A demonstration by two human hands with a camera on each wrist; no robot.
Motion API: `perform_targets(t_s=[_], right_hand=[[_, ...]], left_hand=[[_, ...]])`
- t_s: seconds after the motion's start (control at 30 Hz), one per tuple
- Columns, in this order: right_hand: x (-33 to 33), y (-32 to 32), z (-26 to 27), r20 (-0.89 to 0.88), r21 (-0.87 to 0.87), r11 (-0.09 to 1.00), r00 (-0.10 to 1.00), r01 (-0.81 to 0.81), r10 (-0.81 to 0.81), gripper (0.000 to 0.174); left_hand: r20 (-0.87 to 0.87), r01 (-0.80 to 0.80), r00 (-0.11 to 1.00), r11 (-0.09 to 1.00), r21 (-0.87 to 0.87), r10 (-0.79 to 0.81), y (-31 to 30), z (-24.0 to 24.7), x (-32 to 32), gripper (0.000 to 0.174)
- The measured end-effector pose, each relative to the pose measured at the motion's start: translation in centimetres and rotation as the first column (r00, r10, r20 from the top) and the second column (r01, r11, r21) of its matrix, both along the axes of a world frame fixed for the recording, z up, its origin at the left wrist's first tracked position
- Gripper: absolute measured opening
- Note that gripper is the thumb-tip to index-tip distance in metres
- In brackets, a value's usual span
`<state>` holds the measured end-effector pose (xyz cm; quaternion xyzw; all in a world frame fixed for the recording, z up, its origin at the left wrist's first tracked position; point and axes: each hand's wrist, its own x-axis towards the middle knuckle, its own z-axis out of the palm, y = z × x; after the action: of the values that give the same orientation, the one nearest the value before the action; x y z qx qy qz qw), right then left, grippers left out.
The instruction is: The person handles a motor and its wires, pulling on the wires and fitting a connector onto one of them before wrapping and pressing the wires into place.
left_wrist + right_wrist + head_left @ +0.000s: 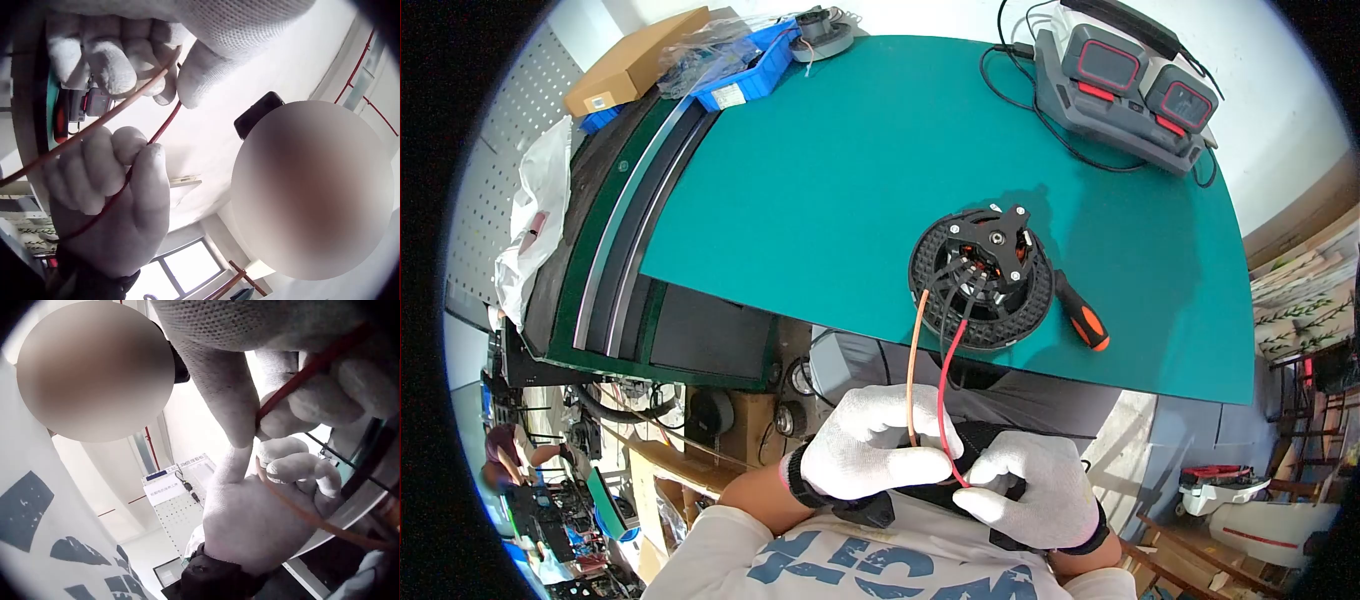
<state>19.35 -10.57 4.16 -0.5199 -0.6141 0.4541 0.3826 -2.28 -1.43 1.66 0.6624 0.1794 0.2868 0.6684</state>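
Both hands wear white knit gloves and meet in front of the torso. My left hand [870,445] pinches the orange wire [914,370] near its end between thumb and fingers. My right hand [1035,490] pinches the red wire [943,395] between thumb and forefinger. In the left wrist view the red wire [164,125] runs from the right fingertips up to the left thumb tip. Both wires lead back to a black round motor [985,270] with a three-armed cap, lying at the table's near edge. More black leads come out of its middle.
A screwdriver [1083,312] with a black and orange handle lies right of the motor on the green tabletop [820,190]. A charger with two batteries [1105,60] stands at the back right. A blue bin [755,75] and a cardboard box [635,62] are at the back left.
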Motion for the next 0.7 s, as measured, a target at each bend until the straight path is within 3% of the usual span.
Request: perform_targets(t_s=[0.07, 0.13, 0.2, 0.23, 0.3, 0.37, 0.43, 0.53, 0.63, 0.7], right_hand=[[0.1, 0.2, 0.4, 0.025, -0.033, 0.998, 0.998, -0.05, 0.05, 0.019], [0.5, 0.6, 0.4, 0.049, -0.067, 0.993, 0.994, -0.099, 0.103, 0.016], [1.1, 1.0, 0.0, 0.064, -0.036, 0.941, 0.939, -0.337, 0.339, 0.014], [1.3, 1.0, -0.2, 0.065, -0.036, 0.941, 0.939, -0.337, 0.339, 0.014], [1.7, 1.0, -0.5, -0.121, -0.033, 0.91, 0.905, -0.414, 0.408, 0.019], [1.7, 0.9, -1.2, -0.172, -0.014, 0.907, 0.895, -0.42, 0.411, 0.021], [1.5, 1.1, -2.0, -0.247, 0.117, 0.905, 0.871, -0.408, 0.425, 0.021], [1.9, 1.5, -1.4, -0.212, -0.015, 0.893, 0.874, -0.45, 0.437, 0.018], [2.3, 1.8, -1.3, -0.177, 0.0, 0.875, 0.862, -0.483, 0.476, 0.014], [2.5, 1.6, -1.4, -0.174, -0.011, 0.884, 0.871, -0.467, 0.459, 0.014]], left_hand=[[0.126, -0.046, 0.99, 0.994, -0.095, 0.057, -0.5, -0.1, 0.2, 0.01], [0.097, -0.056, 0.993, 0.992, -0.112, 0.067, -0.6, 0.1, 0.0, 0.008], [0.067, -0.064, 0.995, 0.99, -0.128, 0.073, -0.6, 0.1, -0.2, 0.007], [0.063, -0.069, 0.995, 0.984, -0.162, 0.08, -0.4, 0.1, -0.4, 0.006], [0.097, -0.105, 0.988, 0.979, -0.175, 0.124, -0.2, -0.4, -0.5, 0.006], [0.119, -0.112, 0.982, 0.961, -0.254, 0.146, 0.1, -0.8, -0.8, 0.007], [0.161, -0.094, 0.975, 0.937, -0.335, 0.156, 0.1, -1.0, -0.6, 0.01], [0.216, -0.144, 0.948, 0.92, -0.365, 0.234, 0.3, -1.1, -0.3, 0.011], [0.159, -0.245, 0.932, 0.89, -0.385, 0.326, 0.1, -1.1, 0.2, 0.019], [0.231, -0.231, 0.903, 0.862, -0.452, 0.363, 0.6, -1.2, -0.2, 0.011]])
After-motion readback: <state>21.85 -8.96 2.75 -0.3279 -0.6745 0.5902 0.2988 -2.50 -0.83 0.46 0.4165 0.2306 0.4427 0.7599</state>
